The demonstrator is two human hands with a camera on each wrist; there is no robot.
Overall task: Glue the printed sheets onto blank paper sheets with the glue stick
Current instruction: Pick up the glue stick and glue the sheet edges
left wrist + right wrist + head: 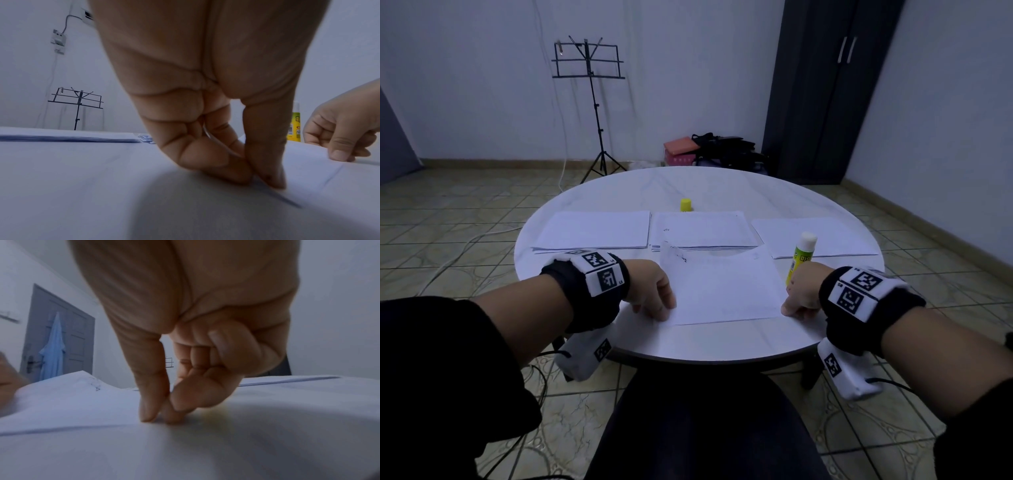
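Observation:
A white sheet (722, 291) lies at the table's front middle, its far left corner (671, 254) curled up and showing print. My left hand (655, 305) pinches the sheet's near left corner between thumb and forefinger (259, 180). My right hand (796, 306) pinches the near right corner with thumb and fingertip (162, 416), the other fingers curled. The uncapped green-yellow glue stick (799, 257) stands upright just beyond my right hand, and it also shows in the left wrist view (295, 128). Its yellow cap (686, 205) sits farther back.
Behind the sheet lie a paper stack at the left (592, 229), a printed stack in the middle (702, 228) and a sheet at the right (822, 236). The round white table (715, 342) ends close to my lap. A music stand (589, 65) stands on the floor beyond.

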